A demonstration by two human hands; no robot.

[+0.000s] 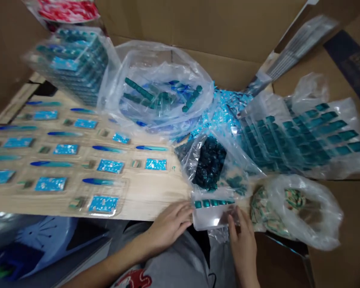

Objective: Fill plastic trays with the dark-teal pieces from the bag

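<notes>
A clear plastic tray (211, 221) with a row of glossy teal pieces (214, 203), resembling press-on nails, sits at the table's front edge. My left hand (172, 224) grips its left edge, fingers close together. On the opposite side my right hand (243, 236) has its fingers on the right end of the tray. Just behind it, an open clear bag (211, 160) holds many dark teal pieces. To the right of my right hand lies another bag (324, 216) with small green-and-tan packets inside.
Several clear trays with blue packets (103, 204) and blue nail files (97, 181) cover the left of the table. Behind stand a stack of filled trays (78, 68) and a large open bag (165, 52). Strips of teal pieces (312, 136) lie at right. Cardboard walls (213, 24) enclose the back.
</notes>
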